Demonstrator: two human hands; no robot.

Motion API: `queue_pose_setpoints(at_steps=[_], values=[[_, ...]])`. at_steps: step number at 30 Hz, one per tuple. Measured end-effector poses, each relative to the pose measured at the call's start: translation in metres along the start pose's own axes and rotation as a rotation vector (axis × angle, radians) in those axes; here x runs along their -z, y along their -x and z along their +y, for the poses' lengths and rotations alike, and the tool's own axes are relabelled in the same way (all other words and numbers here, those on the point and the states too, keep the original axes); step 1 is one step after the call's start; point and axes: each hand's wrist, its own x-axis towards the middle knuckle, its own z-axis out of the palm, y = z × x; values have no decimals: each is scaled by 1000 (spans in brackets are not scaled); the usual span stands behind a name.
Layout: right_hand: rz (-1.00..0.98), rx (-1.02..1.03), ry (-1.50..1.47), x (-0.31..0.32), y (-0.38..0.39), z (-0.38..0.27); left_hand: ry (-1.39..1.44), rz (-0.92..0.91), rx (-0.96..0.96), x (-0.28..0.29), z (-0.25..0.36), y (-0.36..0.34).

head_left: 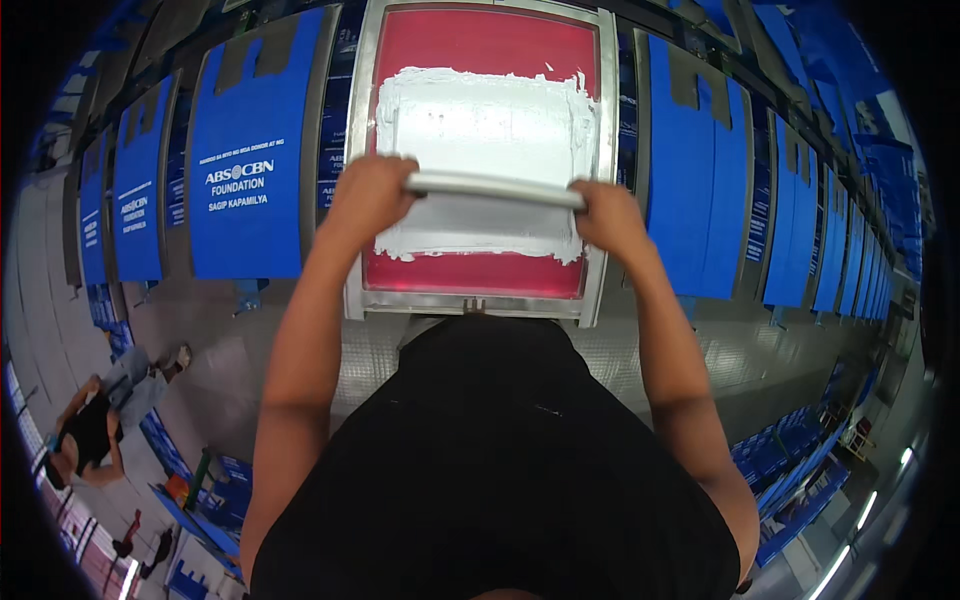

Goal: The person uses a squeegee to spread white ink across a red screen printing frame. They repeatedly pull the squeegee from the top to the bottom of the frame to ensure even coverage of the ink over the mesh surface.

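Observation:
My left hand (378,195) and my right hand (612,212) are closed round the two ends of a long, pale squeegee (495,188). It spans most of the width of a screen printing frame (356,110) with a metal border and red mesh (490,38). White ink (480,112) covers a broad rectangle on the mesh, with thick, ragged ridges along its edges. The squeegee lies across the lower half of this white area, tilted slightly down to the right. Its lower edge against the mesh is hard to make out.
Blue printed fabric panels (250,150) lie on boards in a row to the left. More blue panels (697,170) line the right side. Another person (90,430) is at the lower left. Blue pieces (790,450) sit on racks behind me at the lower right.

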Motion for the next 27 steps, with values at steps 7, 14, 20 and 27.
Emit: queue_pose_setpoints(at_steps=[7,14,20,27], values=[[287,124,325,-42,-98,20,-143,301,-5,-70,-55,-66],[187,179,90,-36,13,-9,-56,89,30,-53,0,48],[41,41,44,-54,80,-40,80,108,14,-72,23,107],[-6,10,77,-66,86,-35,62,229,-5,-100,18,125]])
